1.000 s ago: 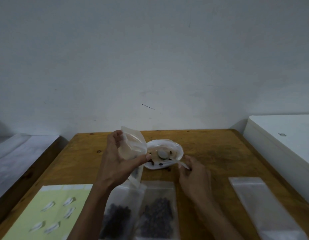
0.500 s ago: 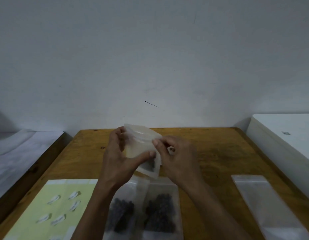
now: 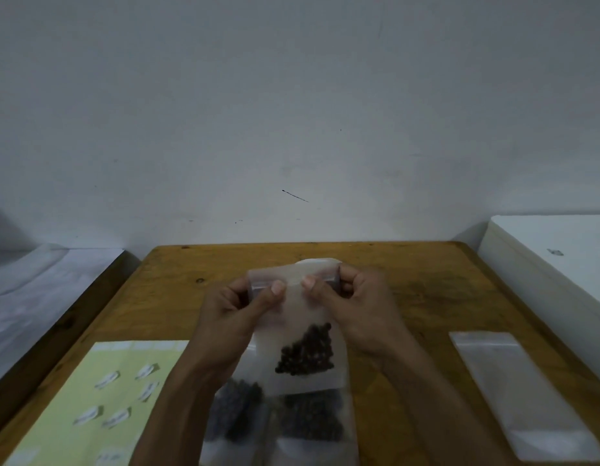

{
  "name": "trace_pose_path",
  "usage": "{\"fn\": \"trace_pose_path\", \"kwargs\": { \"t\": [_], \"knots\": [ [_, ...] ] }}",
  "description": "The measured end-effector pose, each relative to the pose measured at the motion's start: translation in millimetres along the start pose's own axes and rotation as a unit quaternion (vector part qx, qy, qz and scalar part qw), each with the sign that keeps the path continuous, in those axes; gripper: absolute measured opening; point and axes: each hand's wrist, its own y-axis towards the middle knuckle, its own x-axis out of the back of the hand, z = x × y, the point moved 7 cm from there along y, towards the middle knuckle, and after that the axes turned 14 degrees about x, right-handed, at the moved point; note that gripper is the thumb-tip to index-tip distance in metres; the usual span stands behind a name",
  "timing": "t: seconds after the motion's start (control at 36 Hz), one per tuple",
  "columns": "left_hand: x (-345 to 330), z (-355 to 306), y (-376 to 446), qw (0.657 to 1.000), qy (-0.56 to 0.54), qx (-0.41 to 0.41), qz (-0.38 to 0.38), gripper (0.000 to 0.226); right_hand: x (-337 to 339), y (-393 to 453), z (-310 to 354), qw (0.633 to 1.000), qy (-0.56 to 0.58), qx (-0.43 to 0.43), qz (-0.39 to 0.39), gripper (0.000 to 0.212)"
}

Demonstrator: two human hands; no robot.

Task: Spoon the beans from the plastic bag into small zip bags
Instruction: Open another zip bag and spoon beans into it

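I see both hands raised over the brown wooden counter (image 3: pixel 409 274), holding one small clear zip bag (image 3: pixel 298 331) upright between them. My left hand (image 3: pixel 231 317) pinches the bag's top strip near its left corner, thumb in front and the other fingers curled behind the plastic. My right hand (image 3: pixel 355 311) pinches the same strip toward the right corner, thumb pressed on the front, fingers wrapped round the edge. The two thumbs sit close together along the seal line, not quite touching. Whether the zip is pressed closed along its whole width I cannot tell.

A cluster of dark round beans (image 3: pixel 307 351) sits in the lower right part of the held bag, heaped toward that corner. The bag's bottom edge hangs just above two more clear bags lying flat on the counter near me: a left filled bag (image 3: pixel 238 415) and a right filled bag (image 3: pixel 312 422), side by side and each holding a dark mass of beans. My forearms cross over parts of both.

To the left on the counter lies a pale yellow-green sheet (image 3: pixel 100 398) carrying several small whitish pieces, too blurred to identify. To the right, well apart from the hands, a long empty clear plastic sleeve (image 3: pixel 524 391) lies flat. A white box-like surface (image 3: pixel 561 257) stands beside the counter's right edge, against the grey wall (image 3: pixel 292 112).
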Motion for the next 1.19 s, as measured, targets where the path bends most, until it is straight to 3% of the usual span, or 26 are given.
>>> {"fn": "trace_pose_path", "kwargs": {
  "t": [0.28, 0.61, 0.83, 1.0, 1.19],
  "knots": [
    [-10, 10, -2, 0.998, 0.002, 0.005, -0.063, 0.028, -1, -12, -11, 0.996, 0.068, -0.051, 0.0, 0.011],
    [-11, 23, 4, 0.997, 0.007, 0.044, -0.069, 0.015, 13, -19, -28, 0.991, 0.087, -0.098, -0.03, 0.012],
    [-6, 39, 6, 0.989, 0.088, 0.077, -0.087, 0.011, 20, -31, -43, 0.993, 0.018, -0.111, -0.034, 0.004],
    [3, 57, 12, 0.949, 0.282, 0.071, -0.12, 0.004, 28, -43, -66, 0.984, -0.105, -0.138, -0.028, 0.011],
    [15, 59, 13, 0.926, 0.322, 0.023, -0.196, 0.026, 15, -50, -81, 0.959, -0.249, -0.131, -0.031, 0.026]
  ]
}}
